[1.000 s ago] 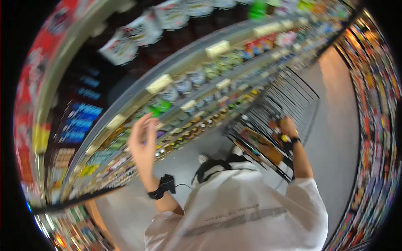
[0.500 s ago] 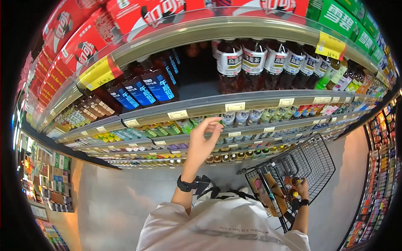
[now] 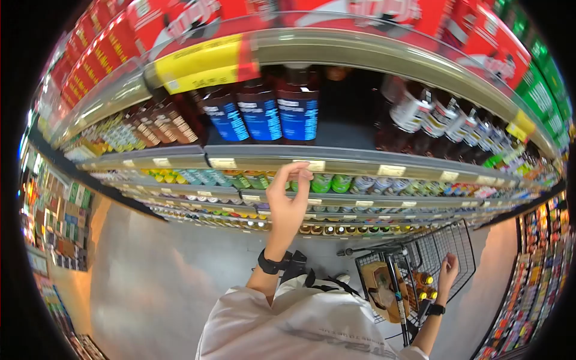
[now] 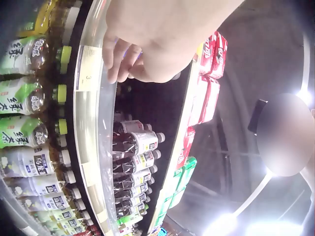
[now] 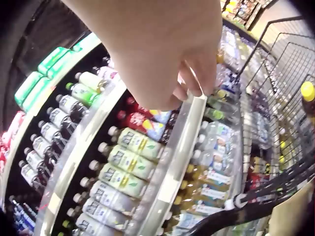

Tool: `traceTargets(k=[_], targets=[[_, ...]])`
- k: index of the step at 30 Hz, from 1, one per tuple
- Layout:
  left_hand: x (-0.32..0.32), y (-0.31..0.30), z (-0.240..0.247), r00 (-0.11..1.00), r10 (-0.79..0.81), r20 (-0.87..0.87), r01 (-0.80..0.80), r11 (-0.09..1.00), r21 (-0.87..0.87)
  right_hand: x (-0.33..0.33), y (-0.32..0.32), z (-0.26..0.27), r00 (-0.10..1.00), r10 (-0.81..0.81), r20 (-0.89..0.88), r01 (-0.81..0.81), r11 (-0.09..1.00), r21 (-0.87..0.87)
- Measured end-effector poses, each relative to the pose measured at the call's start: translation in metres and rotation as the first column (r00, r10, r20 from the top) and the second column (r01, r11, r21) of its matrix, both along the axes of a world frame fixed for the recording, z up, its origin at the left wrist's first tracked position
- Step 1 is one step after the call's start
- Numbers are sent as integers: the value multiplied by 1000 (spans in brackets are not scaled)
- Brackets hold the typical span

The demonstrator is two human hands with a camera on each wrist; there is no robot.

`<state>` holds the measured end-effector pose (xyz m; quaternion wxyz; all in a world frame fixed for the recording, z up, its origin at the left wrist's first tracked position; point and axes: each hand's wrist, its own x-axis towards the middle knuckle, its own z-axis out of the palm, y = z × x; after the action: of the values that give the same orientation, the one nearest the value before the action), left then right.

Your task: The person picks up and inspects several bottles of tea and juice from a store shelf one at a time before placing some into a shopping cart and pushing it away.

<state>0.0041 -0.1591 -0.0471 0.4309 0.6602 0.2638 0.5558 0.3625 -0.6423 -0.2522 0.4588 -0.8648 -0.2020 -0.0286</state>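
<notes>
My left hand (image 3: 289, 195) is raised before the drinks shelf with its fingers loosely bent and holding nothing. In the left wrist view its fingertips overlap the edge of the shelf, beside a price tag (image 4: 87, 69). Blue-labelled dark bottles (image 3: 297, 117) stand on the shelf above that hand, and white-labelled dark bottles (image 3: 411, 114) stand further right. My right hand (image 3: 447, 273) hangs over the side of the shopping cart (image 3: 465, 240), holding nothing, fingers relaxed. Just left of it, yellow-capped bottles (image 3: 427, 279) lie in the cart.
A brown paper bag (image 3: 384, 285) sits in the cart near its handle (image 3: 396, 294). Red drink packs (image 3: 414, 21) line the top shelf, with a yellow price sign (image 3: 198, 63) below. Lower rows hold green-labelled bottles (image 3: 340, 183). Another stocked shelf (image 3: 528, 294) runs along the right.
The head view has swung to face the shelf, then shifted left along it. My left hand stays raised. My right hand has moved off the bottles in the cart, to their right.
</notes>
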Motion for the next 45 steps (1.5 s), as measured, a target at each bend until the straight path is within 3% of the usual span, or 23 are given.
traceTargets(k=[4, 5, 9, 18, 21, 25, 31, 35, 39, 41, 45], targets=[[-21, 16, 7, 982, 188, -3, -186, 976, 113, -82, 109, 103, 952, 282, -118, -287, 958, -25], [-26, 21, 6, 975, 221, 1, -219, 966, 140, -99, 130, 114, 926, 354, -130, -353, 935, 37], [-52, 41, -1, 945, 327, -23, -315, 924, 218, -161, 210, 168, 855, 500, -136, -504, 864, 8], [-80, 69, 8, 855, 517, -38, -491, 831, 263, -211, 306, 214, 678, 724, -126, -674, 681, 287], [-85, 70, 12, 842, 538, -37, -513, 821, 251, -208, 332, 210, 693, 720, 44, -699, 656, 284], [-91, 66, 19, 813, 575, -94, -532, 798, 285, -208, 366, 218, 639, 760, 121, -746, 573, 340], [-100, 69, 29, 881, 462, -101, -431, 873, 228, -213, 408, 244, 597, 801, 54, -709, 495, 502], [-113, 76, 35, 909, 402, -109, -371, 900, 230, -214, 422, 258, 609, 783, 129, -758, 525, 387], [-118, 87, 35, 954, 275, -120, -244, 943, 225, -219, 452, 276, 666, 738, 110, -701, 569, 429], [-122, 90, 35, 965, 200, -167, -158, 959, 236, -215, 467, 272, 652, 758, -25, -593, 531, 605], [-125, 99, 43, 986, 80, -145, -37, 959, 282, -210, 480, 278, 577, 805, -139, -431, 444, 786]])
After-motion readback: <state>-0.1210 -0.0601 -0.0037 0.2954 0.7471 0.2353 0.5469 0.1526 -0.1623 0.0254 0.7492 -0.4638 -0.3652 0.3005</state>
